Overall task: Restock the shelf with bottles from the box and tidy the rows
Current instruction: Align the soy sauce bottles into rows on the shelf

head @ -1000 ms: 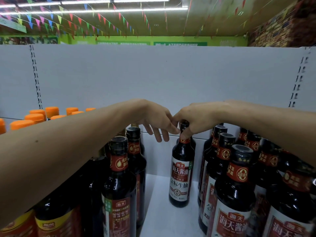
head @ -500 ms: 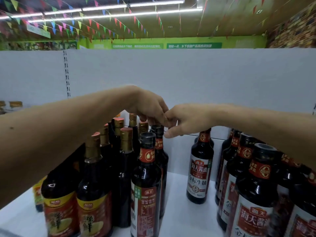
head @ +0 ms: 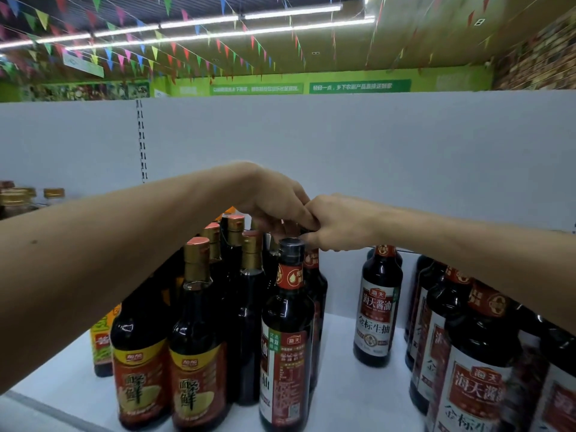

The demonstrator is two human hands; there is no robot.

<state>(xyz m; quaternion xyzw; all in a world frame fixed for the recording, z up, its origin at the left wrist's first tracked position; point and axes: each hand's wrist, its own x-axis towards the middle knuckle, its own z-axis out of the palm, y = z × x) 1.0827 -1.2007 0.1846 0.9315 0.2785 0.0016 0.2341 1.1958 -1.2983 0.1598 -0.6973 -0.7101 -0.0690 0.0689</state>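
Observation:
On the white shelf stands a row of dark soy sauce bottles with black caps; the front bottle has a red neck label. Both hands meet over the second bottle, right behind it. My right hand curls its fingers round that bottle's black cap. My left hand reaches down from above, its curled fingertips on the same top, partly hidden by the front bottle's cap. A lone soy sauce bottle stands apart to the right, near the back panel.
Several gold-capped bottles with orange labels crowd the left of the row. More soy sauce bottles stand in rows at the right. Bare shelf lies between the middle row and the lone bottle. A white back panel closes the shelf behind.
My right hand has let go of the lone bottle and moved left. Both hands have come together on the second bottle's top in the middle row, and my head has turned left.

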